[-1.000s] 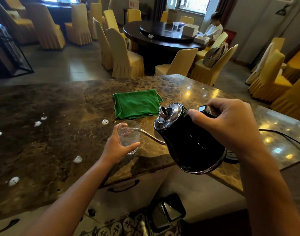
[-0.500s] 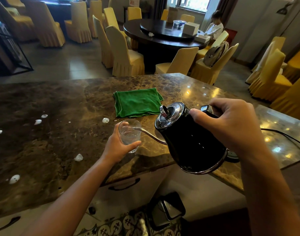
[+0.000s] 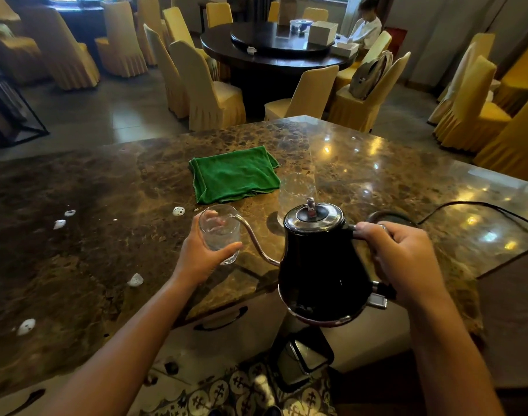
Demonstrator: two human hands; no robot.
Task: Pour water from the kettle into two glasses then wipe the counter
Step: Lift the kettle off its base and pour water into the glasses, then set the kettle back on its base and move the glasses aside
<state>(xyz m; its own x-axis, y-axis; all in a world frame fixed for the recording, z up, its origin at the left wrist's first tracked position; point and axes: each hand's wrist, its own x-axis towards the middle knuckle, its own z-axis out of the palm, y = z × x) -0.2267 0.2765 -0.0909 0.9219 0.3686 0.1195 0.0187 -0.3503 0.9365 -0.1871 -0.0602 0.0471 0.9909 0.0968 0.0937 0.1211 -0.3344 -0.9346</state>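
My right hand (image 3: 403, 262) grips the handle of a black gooseneck kettle (image 3: 319, 265), held almost upright above the counter's near edge. Its thin spout tip sits at the rim of a clear glass (image 3: 219, 232), which my left hand (image 3: 199, 259) holds just above the brown marble counter (image 3: 76, 235). That glass has some water in its bottom. A second glass (image 3: 295, 190) stands on the counter behind the kettle, partly hidden by the lid. A folded green cloth (image 3: 234, 175) lies beyond both glasses.
White foamy blobs (image 3: 178, 211) dot the counter's left half. The kettle base (image 3: 388, 217) and its black cord (image 3: 467, 205) sit to the right. Yellow covered chairs (image 3: 208, 94) and a round dark table with a seated person lie beyond. Drawers are below the counter.
The kettle has tipped back from a steep pouring tilt to nearly upright. The second glass behind it has come into sight. My left hand still holds the glass in much the same spot.
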